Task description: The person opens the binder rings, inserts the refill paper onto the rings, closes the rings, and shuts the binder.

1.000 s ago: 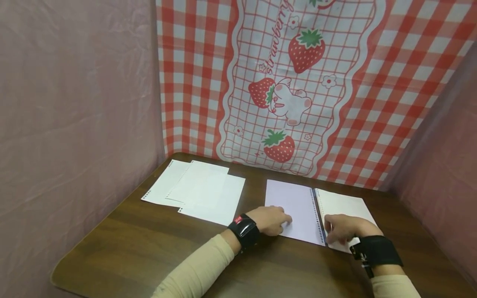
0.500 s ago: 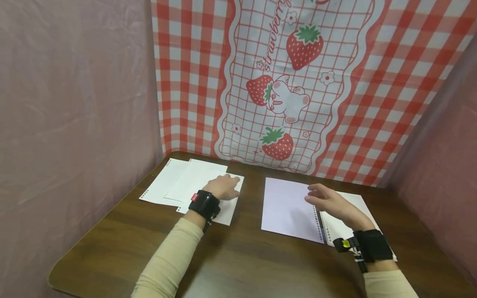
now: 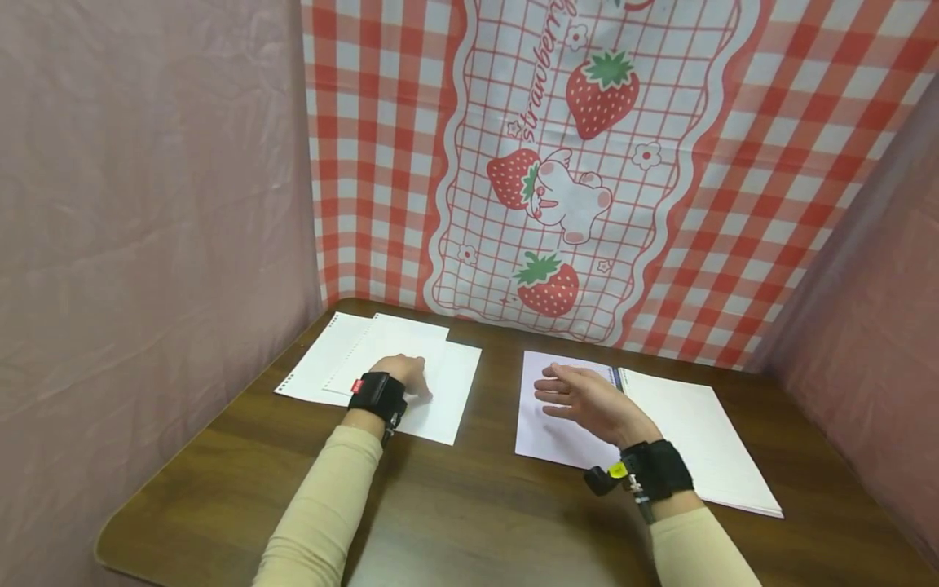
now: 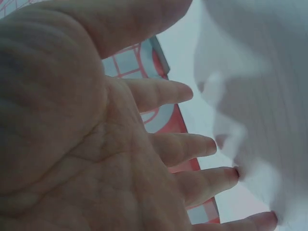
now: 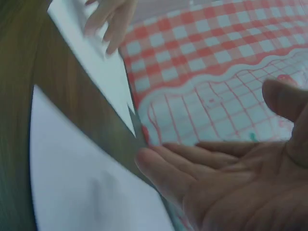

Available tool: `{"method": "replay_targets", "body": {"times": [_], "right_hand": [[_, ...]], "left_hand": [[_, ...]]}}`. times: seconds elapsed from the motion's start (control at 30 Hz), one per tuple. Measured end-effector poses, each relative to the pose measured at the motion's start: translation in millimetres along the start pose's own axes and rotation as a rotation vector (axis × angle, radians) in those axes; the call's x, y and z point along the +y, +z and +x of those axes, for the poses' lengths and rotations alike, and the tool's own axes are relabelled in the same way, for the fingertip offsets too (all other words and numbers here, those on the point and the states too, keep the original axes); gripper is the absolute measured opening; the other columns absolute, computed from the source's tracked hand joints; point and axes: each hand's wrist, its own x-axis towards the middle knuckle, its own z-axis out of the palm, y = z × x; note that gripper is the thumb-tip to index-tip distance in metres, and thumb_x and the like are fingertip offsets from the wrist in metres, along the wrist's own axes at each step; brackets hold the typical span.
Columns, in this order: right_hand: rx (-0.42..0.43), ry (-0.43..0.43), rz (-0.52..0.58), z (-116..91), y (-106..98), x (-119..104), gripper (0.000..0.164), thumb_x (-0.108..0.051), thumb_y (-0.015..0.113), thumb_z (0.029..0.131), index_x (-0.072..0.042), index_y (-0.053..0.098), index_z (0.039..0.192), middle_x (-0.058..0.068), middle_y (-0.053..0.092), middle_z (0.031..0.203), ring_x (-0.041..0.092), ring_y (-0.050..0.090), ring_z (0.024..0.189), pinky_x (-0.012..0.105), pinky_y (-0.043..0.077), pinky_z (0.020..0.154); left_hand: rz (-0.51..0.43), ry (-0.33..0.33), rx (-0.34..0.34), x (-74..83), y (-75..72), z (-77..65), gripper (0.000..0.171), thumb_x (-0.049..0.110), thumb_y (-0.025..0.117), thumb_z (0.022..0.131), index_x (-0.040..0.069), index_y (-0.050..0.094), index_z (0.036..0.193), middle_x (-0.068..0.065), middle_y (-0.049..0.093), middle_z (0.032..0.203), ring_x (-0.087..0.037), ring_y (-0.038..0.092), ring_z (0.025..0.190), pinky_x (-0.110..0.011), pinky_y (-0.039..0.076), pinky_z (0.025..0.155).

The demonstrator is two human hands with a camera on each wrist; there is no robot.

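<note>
Loose white sheets (image 3: 462, 379) with punched holes along one edge overlap at the left of the table. My left hand (image 3: 403, 373) is over them, fingers extended; in the left wrist view at least the lower fingertips (image 4: 231, 173) meet the paper. A loose-leaf notebook lies open to the right, with a lilac page (image 3: 534, 428) on its left, a dark blue spine (image 3: 617, 377) and white pages (image 3: 711, 440) on its right. Above the lilac page hovers my right hand (image 3: 594, 403), palm turned inward, fingers straight and holding nothing. That forearm and hand hide much of the spine.
The brown wooden table (image 3: 469, 505) has a rounded left corner. Behind it hangs a red-and-white checked cloth (image 3: 381, 163) with strawberries, and a pink curtain (image 3: 154, 204) closes off the left side. Wrist cameras and black straps are on both wrists.
My left hand has left the lilac page and gone left onto the loose sheets. My right hand has risen from beside the notebook's spine and moved left, its fingers straightening.
</note>
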Motion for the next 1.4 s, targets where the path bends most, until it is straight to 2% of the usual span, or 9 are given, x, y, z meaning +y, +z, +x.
{"method": "replay_targets", "body": {"times": [0.2, 0.37, 0.53, 0.83, 1.17, 1.3, 1.4], "right_hand": [[-0.033, 0.062, 0.387, 22.5, 23.1, 7.5, 0.079, -0.048, 0.043, 0.107, 0.001, 0.011, 0.160, 0.032, 0.020, 0.164, 0.045, 0.026, 0.153, 0.053, 0.026, 0.124], [-0.111, 0.093, 0.551, 39.9, 41.5, 15.7, 0.084, -0.049, 0.041, 0.107, 0.002, -0.001, 0.161, 0.035, 0.011, 0.165, 0.049, 0.018, 0.154, 0.054, 0.020, 0.126], [-0.169, 0.132, 0.641, 50.3, 53.8, 23.5, 0.086, -0.051, 0.036, 0.108, 0.001, -0.008, 0.160, 0.037, 0.005, 0.165, 0.050, 0.015, 0.154, 0.054, 0.019, 0.126], [-0.200, 0.129, 0.766, 54.1, 64.3, 22.3, 0.085, -0.051, 0.034, 0.108, -0.001, -0.012, 0.160, 0.036, 0.005, 0.165, 0.050, 0.016, 0.154, 0.057, 0.019, 0.126], [-0.202, 0.127, 0.828, 59.2, 75.3, 25.8, 0.081, -0.051, 0.031, 0.108, -0.005, -0.009, 0.162, 0.033, 0.003, 0.166, 0.048, 0.015, 0.155, 0.058, 0.020, 0.125], [-0.159, 0.128, 0.860, 60.9, 79.2, 28.5, 0.080, -0.051, 0.033, 0.108, -0.005, -0.005, 0.162, 0.033, 0.008, 0.166, 0.048, 0.020, 0.154, 0.058, 0.022, 0.124], [-0.119, 0.116, 0.873, 61.4, 83.0, 30.0, 0.080, -0.050, 0.035, 0.108, -0.004, -0.003, 0.162, 0.034, 0.011, 0.165, 0.048, 0.024, 0.152, 0.058, 0.025, 0.124]], "left_hand": [[0.000, -0.003, -0.017, 0.7, 3.6, 0.8, 0.062, 0.023, 0.077, 0.087, 0.008, 0.057, 0.143, -0.017, 0.063, 0.140, -0.030, 0.059, 0.121, -0.049, 0.046, 0.110], [0.032, 0.013, -0.004, 1.7, 3.7, 0.1, 0.055, 0.022, 0.077, 0.086, 0.008, 0.062, 0.136, -0.016, 0.067, 0.133, -0.029, 0.060, 0.113, -0.046, 0.048, 0.106], [0.074, 0.032, -0.011, 3.5, 3.8, 0.1, 0.044, 0.022, 0.076, 0.086, 0.008, 0.067, 0.126, -0.014, 0.070, 0.122, -0.027, 0.060, 0.101, -0.045, 0.051, 0.100], [0.061, 0.034, 0.000, 6.6, 0.2, -1.7, 0.034, 0.021, 0.078, 0.085, 0.008, 0.069, 0.115, -0.011, 0.071, 0.112, -0.026, 0.059, 0.097, -0.044, 0.051, 0.096], [0.041, 0.023, -0.012, 5.5, 3.0, -2.7, 0.041, 0.022, 0.077, 0.086, 0.009, 0.068, 0.123, -0.011, 0.071, 0.118, -0.026, 0.059, 0.103, -0.043, 0.050, 0.101], [0.046, 0.023, -0.039, 6.0, 3.9, -2.0, 0.051, 0.026, 0.075, 0.089, 0.008, 0.063, 0.135, -0.012, 0.068, 0.129, -0.027, 0.060, 0.112, -0.044, 0.048, 0.105], [0.063, 0.032, -0.056, 6.4, 4.3, -0.7, 0.050, 0.030, 0.071, 0.091, 0.008, 0.063, 0.135, -0.012, 0.068, 0.129, -0.027, 0.060, 0.112, -0.044, 0.048, 0.105]]}}
